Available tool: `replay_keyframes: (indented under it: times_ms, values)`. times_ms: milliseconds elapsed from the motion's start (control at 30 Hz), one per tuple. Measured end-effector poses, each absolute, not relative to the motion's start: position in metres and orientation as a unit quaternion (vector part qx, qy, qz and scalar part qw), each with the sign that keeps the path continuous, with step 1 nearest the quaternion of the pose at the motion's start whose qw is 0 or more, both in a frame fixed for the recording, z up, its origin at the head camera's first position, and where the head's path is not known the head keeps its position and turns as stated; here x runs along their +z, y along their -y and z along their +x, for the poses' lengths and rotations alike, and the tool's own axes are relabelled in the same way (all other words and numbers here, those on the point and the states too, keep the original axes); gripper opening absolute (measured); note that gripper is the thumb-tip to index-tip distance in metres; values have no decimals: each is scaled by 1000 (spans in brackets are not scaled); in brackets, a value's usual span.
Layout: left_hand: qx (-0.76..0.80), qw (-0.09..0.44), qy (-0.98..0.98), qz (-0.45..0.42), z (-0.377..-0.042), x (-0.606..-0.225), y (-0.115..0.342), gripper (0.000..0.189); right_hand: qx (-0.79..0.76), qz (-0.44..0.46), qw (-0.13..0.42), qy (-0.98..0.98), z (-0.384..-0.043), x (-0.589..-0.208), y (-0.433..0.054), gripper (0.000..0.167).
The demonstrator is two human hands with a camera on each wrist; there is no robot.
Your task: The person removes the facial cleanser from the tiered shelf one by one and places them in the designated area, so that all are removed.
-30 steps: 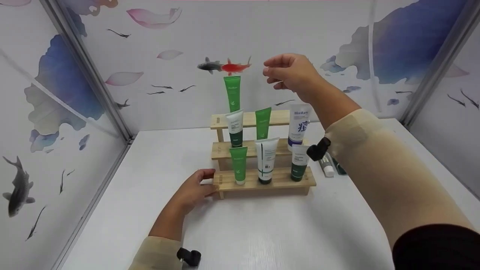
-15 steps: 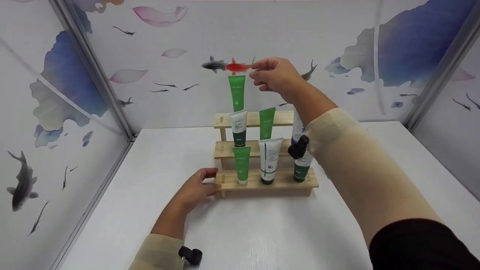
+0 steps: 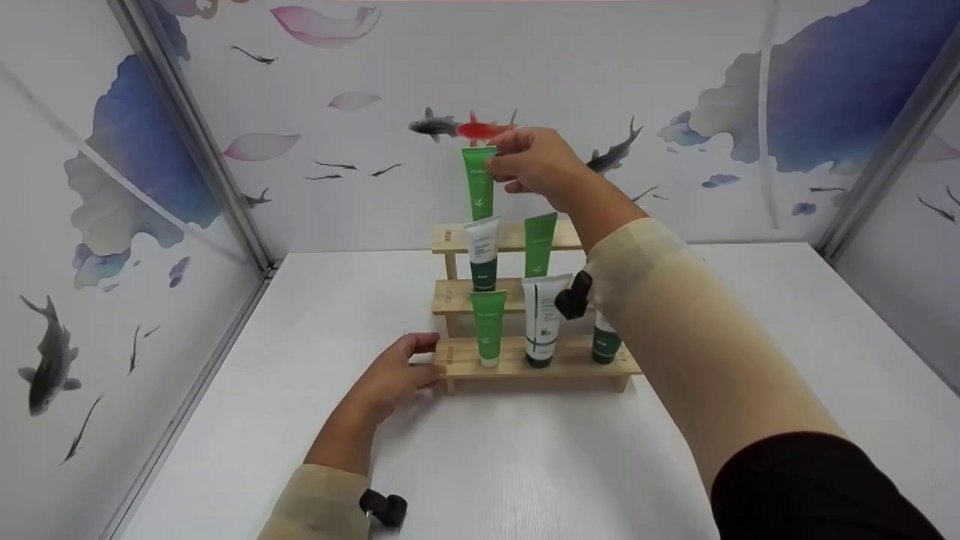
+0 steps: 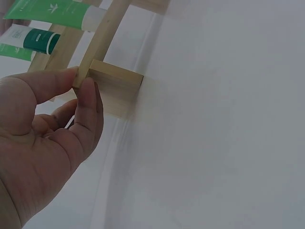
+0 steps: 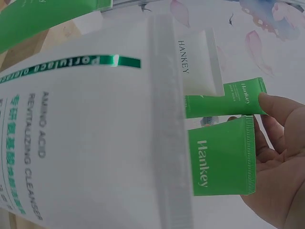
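Note:
A three-tier wooden rack (image 3: 571,365) bears upright cosmetic tubes. At its lower left end my left hand (image 3: 394,379) pinches the bottom shelf between thumb and fingers; the left wrist view shows this grip on the wooden corner (image 4: 83,78). Up at the top tier, my right hand (image 3: 536,165) pinches the flat upper end of a green tube (image 3: 480,187), its thumb lying over the edge. On the middle shelf are a white and dark green tube (image 3: 484,259) and another green tube (image 3: 540,244). The lowest shelf carries a green tube (image 3: 489,322) and a white tube (image 3: 540,322).
A white and dark green tube (image 3: 606,349) on the lowest shelf is partly hidden by the right forearm. The rack stands on a white table (image 3: 480,465), with a printed back wall (image 3: 637,60) close behind. In the right wrist view a white tube (image 5: 105,129) looms large.
My right hand has moved left and slightly down from beside the rack's upper right to the top green tube, pinching it. The forearm now covers the white and blue tube. My left hand keeps its hold.

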State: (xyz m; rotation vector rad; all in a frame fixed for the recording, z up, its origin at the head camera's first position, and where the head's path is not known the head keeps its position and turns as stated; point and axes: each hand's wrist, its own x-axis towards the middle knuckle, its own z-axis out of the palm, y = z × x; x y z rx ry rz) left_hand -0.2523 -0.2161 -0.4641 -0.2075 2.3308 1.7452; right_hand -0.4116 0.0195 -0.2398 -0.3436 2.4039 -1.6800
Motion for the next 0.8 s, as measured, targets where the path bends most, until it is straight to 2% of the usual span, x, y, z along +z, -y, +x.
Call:
replay_keyframes:
  times_ms: [367,800]
  values:
    - [590,113,-797,-71,-253,-465,216,63,-565,-103,75,-815,-410,-242,-21,24]
    - [591,108,-797,-61,-250,-463,218,63,-578,-89,39,-811,-401,-213,-57,33]
